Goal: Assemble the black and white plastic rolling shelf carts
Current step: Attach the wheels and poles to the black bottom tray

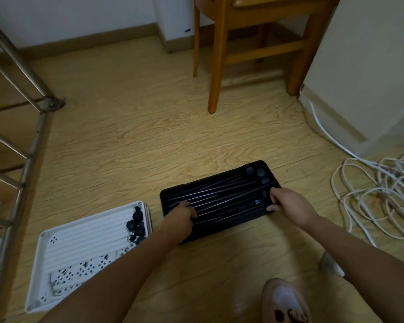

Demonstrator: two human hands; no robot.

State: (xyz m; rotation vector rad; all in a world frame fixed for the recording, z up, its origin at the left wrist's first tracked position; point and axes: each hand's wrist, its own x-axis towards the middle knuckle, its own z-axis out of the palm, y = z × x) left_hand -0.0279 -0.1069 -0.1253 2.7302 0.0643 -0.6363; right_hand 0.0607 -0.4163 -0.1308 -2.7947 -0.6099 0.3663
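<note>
Floor of wood-grain, black tray of rods, white tray, chair, cables

floor open ahead | chair beyond; cables right; white tray left

Single wide-angle head-worn view, facing forward and down, close above the wooden floor.

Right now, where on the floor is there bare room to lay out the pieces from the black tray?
The widest bare floor lies beyond both trays, bordered by the chair, the metal frame and the black tray. A smaller strip sits between that tray and the slipper. Crowded: cables on the right, white tray on the left.
</note>
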